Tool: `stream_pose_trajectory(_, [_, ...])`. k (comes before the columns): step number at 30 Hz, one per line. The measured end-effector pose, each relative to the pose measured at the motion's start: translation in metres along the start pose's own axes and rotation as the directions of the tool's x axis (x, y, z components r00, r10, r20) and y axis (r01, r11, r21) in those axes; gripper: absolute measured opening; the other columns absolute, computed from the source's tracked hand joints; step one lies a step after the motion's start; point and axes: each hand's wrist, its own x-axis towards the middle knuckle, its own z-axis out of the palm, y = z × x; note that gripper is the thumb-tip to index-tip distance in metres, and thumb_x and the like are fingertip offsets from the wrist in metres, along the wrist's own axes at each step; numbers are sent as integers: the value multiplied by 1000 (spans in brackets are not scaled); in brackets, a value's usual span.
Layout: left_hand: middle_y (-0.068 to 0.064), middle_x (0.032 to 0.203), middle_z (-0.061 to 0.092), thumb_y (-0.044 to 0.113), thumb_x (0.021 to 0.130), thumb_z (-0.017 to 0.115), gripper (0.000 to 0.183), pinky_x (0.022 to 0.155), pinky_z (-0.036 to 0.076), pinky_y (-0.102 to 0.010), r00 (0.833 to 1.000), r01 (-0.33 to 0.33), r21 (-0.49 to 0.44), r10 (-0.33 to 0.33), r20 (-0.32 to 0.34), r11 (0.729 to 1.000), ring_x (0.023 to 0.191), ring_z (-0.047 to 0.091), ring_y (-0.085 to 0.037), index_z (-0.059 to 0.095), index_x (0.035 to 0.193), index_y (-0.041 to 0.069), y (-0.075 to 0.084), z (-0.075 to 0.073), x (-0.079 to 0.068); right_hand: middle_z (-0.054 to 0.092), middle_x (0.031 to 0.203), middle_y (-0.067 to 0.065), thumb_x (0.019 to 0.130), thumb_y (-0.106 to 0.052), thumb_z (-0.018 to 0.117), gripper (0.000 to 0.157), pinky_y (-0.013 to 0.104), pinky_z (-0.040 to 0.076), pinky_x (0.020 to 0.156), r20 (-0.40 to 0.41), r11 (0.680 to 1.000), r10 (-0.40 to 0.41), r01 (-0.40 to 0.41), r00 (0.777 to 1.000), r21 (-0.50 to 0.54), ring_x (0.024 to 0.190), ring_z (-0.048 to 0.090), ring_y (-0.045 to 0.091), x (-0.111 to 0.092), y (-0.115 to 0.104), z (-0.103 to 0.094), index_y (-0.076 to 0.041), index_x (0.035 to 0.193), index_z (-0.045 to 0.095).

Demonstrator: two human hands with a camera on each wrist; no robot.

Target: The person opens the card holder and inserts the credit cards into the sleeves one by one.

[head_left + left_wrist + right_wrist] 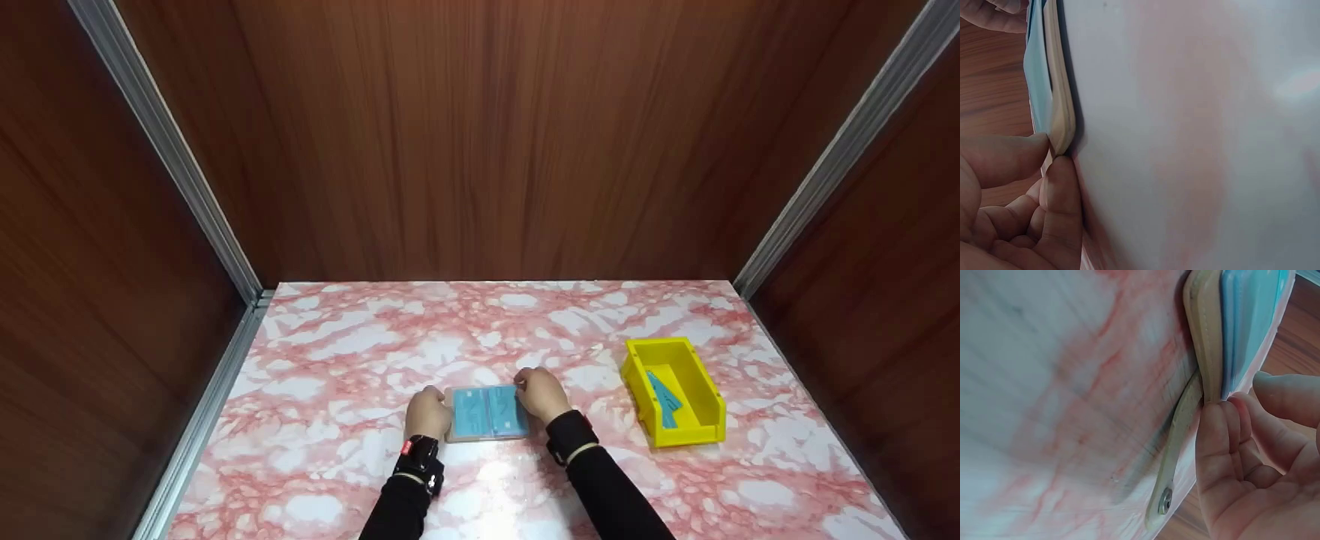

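Observation:
A card holder (487, 433) lies open on the tabletop, with blue cards (471, 412) behind clear sleeves. Its beige cover (1062, 112) has a stitched edge. My left hand (427, 415) pinches the left edge of the holder between thumb and index finger. At the right edge, my right hand (543, 393) has its fingers curled against the cover, and its thumb is raised beside the sleeves (1247, 326). A strap (1176, 433) with a metal snap (1165, 500) sticks out from the cover near the right fingers. Some fingertips are hidden behind the edge.
To the right stands a yellow bin (688, 435) with blue card-like pieces (663, 399) inside. The table (337, 337) has a red and white marbled surface. Brown wood-grain panels (480, 150) and metal posts (176, 154) enclose the back and sides.

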Motion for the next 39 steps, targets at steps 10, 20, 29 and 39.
stream_pose_trajectory(10, [-18,81,67,0,73,69,14,76,50,-47,999,-33,1,33,-24,999,81,64,-38,67,87,-4,0,2,0,61,76,8,82,-1,71,9,44,50,72,4,1000,-10,10,1000,-17,76,59,30,-1,0,-1,1,90,68])
stream_pose_trajectory(20, [-19,84,67,1,75,69,16,78,50,-48,1000,-19,-15,18,-19,1000,82,64,-38,67,90,-5,0,2,-1,63,77,8,84,-2,70,9,44,50,73,2,1000,20,-20,1000,12,77,60,30,-1,-2,-3,1,93,69])
stream_pose_trajectory(29, [-18,83,66,2,76,70,14,78,50,-48,1000,-7,20,8,-17,1000,82,64,-38,66,89,-3,2,0,0,60,77,8,86,-1,67,7,43,49,72,10,998,53,-53,999,41,75,58,27,1,-5,-6,0,93,66])
stream_pose_trajectory(39, [-18,83,65,1,77,68,14,78,50,-47,1000,-3,33,4,-10,999,83,63,-38,66,90,-4,2,0,-1,65,79,8,88,-5,65,11,41,50,69,23,988,93,-95,995,119,72,61,25,2,-10,-9,-1,98,64])
